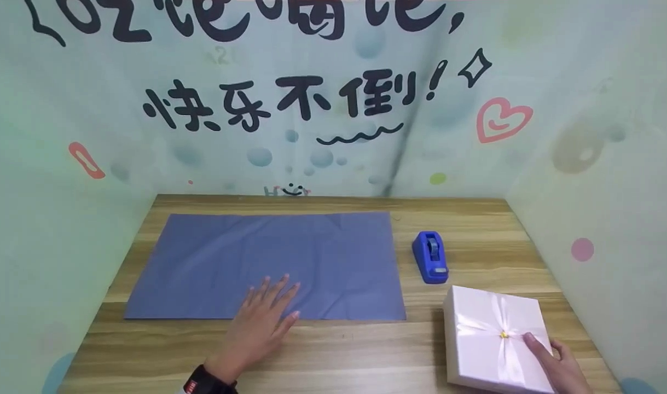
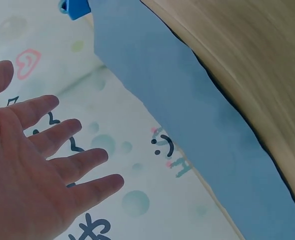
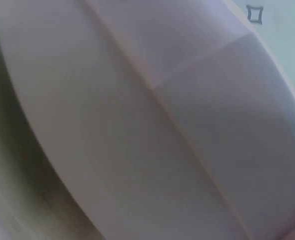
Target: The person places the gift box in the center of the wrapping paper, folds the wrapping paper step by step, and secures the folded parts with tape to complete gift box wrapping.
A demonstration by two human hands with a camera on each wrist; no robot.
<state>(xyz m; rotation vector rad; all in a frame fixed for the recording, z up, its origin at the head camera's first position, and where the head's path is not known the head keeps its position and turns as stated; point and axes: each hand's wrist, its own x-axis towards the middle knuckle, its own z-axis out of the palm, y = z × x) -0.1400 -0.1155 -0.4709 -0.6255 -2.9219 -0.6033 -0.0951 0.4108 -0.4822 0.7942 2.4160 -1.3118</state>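
A blue sheet of wrapping paper [image 1: 333, 257] lies spread on the table, faintly creased. Over its near edge, my left hand [image 1: 259, 325] is held with fingers straight and spread; the left wrist view shows its palm with nothing in it. At the right, my right hand [image 1: 567, 365] grips a white gift box [image 1: 475, 358] by its right side, thumb on the lid and fingers at the side. A pale satin ribbon crosses the lid, with a small gold piece at the crossing. In the right wrist view, the box's side [image 3: 97, 130] fills most of the picture.
A blue tape dispenser [image 1: 430, 257] stands right of the paper, beyond the box. The wooden table [image 1: 344, 355] is enclosed by a printed backdrop [image 1: 333, 158] at the back and both sides, with dark lettering and a pink heart.
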